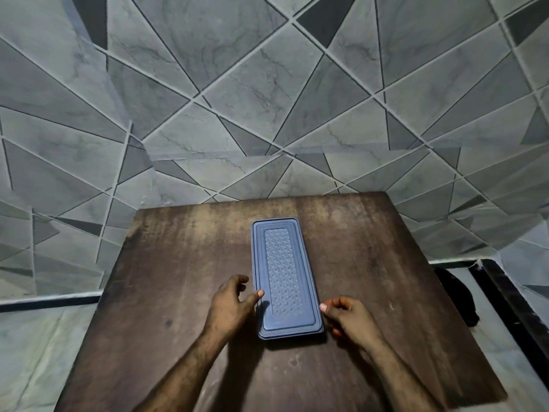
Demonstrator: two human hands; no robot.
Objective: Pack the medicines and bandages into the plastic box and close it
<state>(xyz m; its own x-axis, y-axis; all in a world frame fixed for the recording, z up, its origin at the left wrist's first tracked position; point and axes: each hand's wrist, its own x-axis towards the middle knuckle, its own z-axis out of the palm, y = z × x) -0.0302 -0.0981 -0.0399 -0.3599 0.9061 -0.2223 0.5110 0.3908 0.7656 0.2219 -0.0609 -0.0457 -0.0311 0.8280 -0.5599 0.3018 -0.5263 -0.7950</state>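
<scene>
A long blue plastic box [283, 278] lies lengthwise in the middle of the brown wooden table [178, 278], its textured lid on top and seated flat. My left hand [231, 301] rests beside the box's near left edge, the thumb tip touching the lid rim, fingers apart. My right hand [347, 316] is at the near right edge with its fingers curled, one fingertip against the rim. Neither hand holds anything. No medicines or bandages are visible; the inside of the box is hidden by the lid.
The table stands against a grey tiled wall [267, 99]. A dark object [460, 295] lies on the floor to the right of the table, beside a black strip [511, 307]. Pale floor shows left of the table.
</scene>
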